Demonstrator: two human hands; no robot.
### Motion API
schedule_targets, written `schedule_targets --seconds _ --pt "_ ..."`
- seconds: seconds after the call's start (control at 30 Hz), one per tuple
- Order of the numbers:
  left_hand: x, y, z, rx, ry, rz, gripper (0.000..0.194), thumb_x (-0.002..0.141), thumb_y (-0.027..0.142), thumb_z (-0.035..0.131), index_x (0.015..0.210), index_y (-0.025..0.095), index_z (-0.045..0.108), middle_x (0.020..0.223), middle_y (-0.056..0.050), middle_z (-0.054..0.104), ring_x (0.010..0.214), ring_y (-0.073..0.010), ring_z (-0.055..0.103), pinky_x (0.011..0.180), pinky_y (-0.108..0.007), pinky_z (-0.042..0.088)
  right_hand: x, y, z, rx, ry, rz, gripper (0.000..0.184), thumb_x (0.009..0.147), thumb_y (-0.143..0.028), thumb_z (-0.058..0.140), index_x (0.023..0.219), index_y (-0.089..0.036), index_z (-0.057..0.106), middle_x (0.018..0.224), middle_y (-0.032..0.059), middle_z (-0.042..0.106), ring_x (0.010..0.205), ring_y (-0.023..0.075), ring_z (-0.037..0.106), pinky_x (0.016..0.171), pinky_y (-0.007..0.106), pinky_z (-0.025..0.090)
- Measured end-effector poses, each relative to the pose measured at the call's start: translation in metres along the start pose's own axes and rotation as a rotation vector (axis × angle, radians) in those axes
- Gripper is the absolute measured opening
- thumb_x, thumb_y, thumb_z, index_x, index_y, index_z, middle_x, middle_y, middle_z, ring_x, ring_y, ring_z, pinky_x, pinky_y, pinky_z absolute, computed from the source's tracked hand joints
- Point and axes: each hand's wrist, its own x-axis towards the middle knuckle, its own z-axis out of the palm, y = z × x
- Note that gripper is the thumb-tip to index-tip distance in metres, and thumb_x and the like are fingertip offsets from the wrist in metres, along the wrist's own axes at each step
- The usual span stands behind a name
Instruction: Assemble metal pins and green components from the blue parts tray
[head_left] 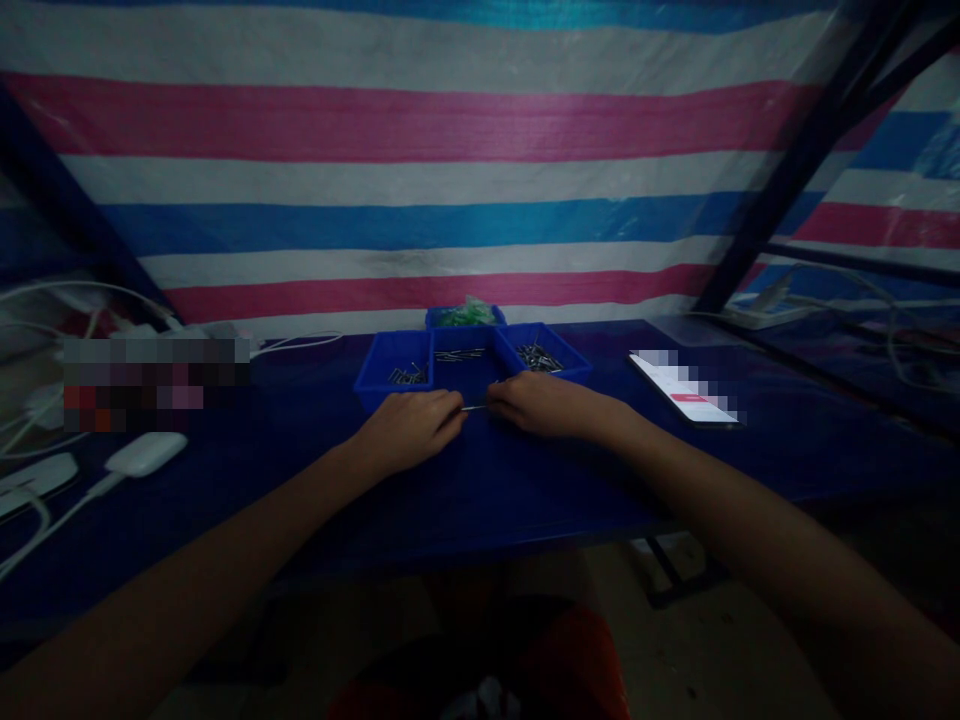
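A thin metal rod (474, 408) spans the small gap between my two hands above the blue tabletop. My left hand (411, 430) pinches its left end, and my right hand (538, 402) is closed around the other end. Just beyond the left hand is a blue bin (379, 356) holding short dark metal pins (407, 376). Past my right hand, another blue bin (570, 362) contains a heap of small metal pieces (538, 358). Between these bins lie several longer metal rods (459, 355). My fingers hide the ends of the held rod.
Green plastic wrapping (469, 314) fills a back blue bin (430, 318). A lit phone (690, 392) lies at right. White chargers (146, 455) and cables clutter the left side. A striped plastic sheet (420, 125) hangs behind the table (480, 500), between dark metal posts (780, 190).
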Motion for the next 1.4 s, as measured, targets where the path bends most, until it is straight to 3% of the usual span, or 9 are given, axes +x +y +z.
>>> schedule_targets --seconds 0.43,0.67,1.0,1.4 --pt "-0.0004 -0.0003 0.0006 0.032 -0.013 0.003 0.029 0.091 0.033 0.028 0.086 0.018 0.053 0.081 -0.002 0.060 0.075 -0.0161 0.058 0.058 -0.026 0.038 0.0004 0.0019 -0.0005 -0.005 0.016 -0.025 0.022 0.086 -0.023 0.039 0.085 -0.014 0.058 0.072 0.0064 0.062 0.060 0.0126 0.054 0.055 0.026 0.032" --pt "-0.0006 -0.0011 -0.0001 0.010 0.036 0.012 0.025 0.090 0.032 0.032 0.092 0.019 0.053 0.084 -0.001 0.061 0.077 -0.0149 0.058 0.061 -0.025 0.039 -0.0001 0.0012 0.0008 0.016 -0.004 -0.036 0.024 0.087 -0.023 0.036 0.085 -0.013 0.058 0.071 0.0073 0.062 0.059 0.0131 0.054 0.054 0.025 0.032" --pt "-0.0006 -0.0011 0.0003 0.034 -0.006 -0.017 0.028 0.090 0.031 0.029 0.085 0.018 0.053 0.080 -0.001 0.061 0.074 -0.0155 0.058 0.058 -0.025 0.038 -0.0012 0.0033 -0.0045 0.054 -0.022 -0.007 0.020 0.085 -0.028 0.042 0.088 -0.015 0.057 0.073 0.0058 0.063 0.064 0.0136 0.055 0.057 0.024 0.034" --pt "-0.0006 -0.0014 -0.0001 0.028 0.005 -0.005 0.025 0.089 0.031 0.032 0.088 0.018 0.053 0.082 -0.002 0.061 0.074 -0.0145 0.058 0.057 -0.025 0.037 -0.0002 0.0024 -0.0020 0.061 -0.007 -0.012 0.027 0.089 -0.028 0.034 0.085 -0.015 0.057 0.070 0.0055 0.061 0.058 0.0117 0.052 0.054 0.024 0.032"
